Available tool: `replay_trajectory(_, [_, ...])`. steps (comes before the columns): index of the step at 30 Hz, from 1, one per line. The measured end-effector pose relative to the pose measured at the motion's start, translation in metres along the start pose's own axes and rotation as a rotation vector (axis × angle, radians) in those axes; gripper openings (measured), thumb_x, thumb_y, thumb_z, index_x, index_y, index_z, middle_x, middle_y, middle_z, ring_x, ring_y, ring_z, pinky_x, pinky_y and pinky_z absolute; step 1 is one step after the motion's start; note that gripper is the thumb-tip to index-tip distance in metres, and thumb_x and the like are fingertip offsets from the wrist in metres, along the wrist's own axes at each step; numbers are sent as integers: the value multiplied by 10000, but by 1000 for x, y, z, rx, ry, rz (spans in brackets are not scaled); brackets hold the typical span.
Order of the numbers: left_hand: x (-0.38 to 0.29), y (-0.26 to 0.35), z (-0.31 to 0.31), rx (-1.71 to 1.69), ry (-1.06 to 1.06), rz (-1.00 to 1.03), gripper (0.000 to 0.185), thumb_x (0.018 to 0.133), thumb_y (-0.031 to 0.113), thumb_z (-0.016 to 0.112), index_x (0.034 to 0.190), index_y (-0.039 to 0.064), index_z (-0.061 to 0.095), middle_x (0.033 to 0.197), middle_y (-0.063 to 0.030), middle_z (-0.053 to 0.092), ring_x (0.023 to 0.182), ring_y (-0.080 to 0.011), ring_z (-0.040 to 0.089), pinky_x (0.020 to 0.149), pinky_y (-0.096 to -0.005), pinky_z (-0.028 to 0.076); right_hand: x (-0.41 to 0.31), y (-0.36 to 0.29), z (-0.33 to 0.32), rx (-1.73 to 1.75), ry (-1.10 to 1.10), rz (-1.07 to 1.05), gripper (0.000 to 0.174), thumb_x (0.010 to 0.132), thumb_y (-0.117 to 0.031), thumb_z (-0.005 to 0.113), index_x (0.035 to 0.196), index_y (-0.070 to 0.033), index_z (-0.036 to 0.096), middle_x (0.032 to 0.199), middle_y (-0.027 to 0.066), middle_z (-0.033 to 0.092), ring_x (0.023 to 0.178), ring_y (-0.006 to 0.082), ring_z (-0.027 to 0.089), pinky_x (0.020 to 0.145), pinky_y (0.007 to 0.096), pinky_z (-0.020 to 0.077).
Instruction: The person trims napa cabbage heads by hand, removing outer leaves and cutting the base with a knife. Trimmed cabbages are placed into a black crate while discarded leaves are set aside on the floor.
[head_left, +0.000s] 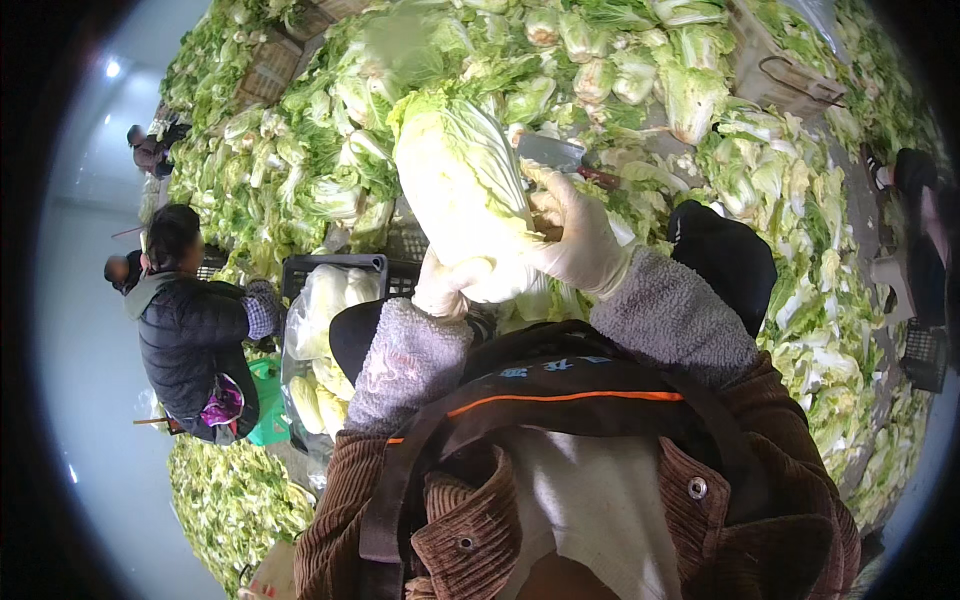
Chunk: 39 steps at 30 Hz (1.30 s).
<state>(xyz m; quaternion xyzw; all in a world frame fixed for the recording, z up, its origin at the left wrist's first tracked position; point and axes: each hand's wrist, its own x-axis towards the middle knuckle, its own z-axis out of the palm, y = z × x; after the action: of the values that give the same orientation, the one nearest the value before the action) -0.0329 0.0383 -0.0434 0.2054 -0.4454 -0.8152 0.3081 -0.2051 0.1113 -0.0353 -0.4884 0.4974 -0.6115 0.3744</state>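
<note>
A large napa cabbage (461, 180) with pale, brightly lit leaves lies between my gloved hands. My left hand (448, 285) holds it at its lower end, thumb across the surface. My right hand (581, 232) grips its right side, fingers curled against the leaves. Just beyond the right fingers is a knife with a broad metal blade (551, 152) and a reddish-brown handle (600, 178); whether the hand touches it cannot be told. Loose leaves and whole cabbages (694, 90) cover the ground ahead.
A black plastic crate (334, 261) lined with clear plastic holds trimmed cabbages at my left. Beside it a person in a dark padded jacket (195, 322) sits near a green crate (268, 401). Wooden crates (780, 75) stand among the heaps. Other people are at the far left and right.
</note>
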Motion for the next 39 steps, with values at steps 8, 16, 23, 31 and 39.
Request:
replay_trajectory(8, [-14,-9,1,-262,-75,-76,706,642,112,726,1270,-36,439,1115,-158,604,1014,-261,603,857,-357,513,18,42,-16,-412,183,-17,540,717,-137,662,1161,74,439,970,244,622,785,344,654,707,358,546])
replay_trajectory(16, [-13,3,-8,-224,45,-8,674,658,47,655,1279,-55,414,1134,-158,593,1007,-270,606,870,-365,513,7,37,-15,283,-290,309,921,673,-165,750,1395,29,214,1311,198,418,1224,267,418,1026,370,351])
replay_trajectory(23, [9,-12,-4,107,61,12,635,670,119,783,1201,-64,484,1100,-118,613,959,-183,610,863,-310,487,0,45,18,690,6,361,1019,512,3,854,1340,6,260,1172,133,530,1063,221,542,910,353,459])
replay_trajectory(31, [19,3,-13,709,378,176,260,721,-94,592,971,-50,644,817,-92,668,652,-108,603,603,-256,504,4,39,-6,51,-1,116,804,616,-26,772,1303,-6,354,1170,111,539,1076,198,539,943,336,446])
replay_trajectory(39, [36,-38,-31,410,644,-217,307,811,171,605,1054,-15,585,876,-137,638,698,-191,608,604,-285,508,-12,25,-30,943,-165,595,839,645,-315,758,1311,16,368,1194,162,544,1090,264,556,945,399,466])
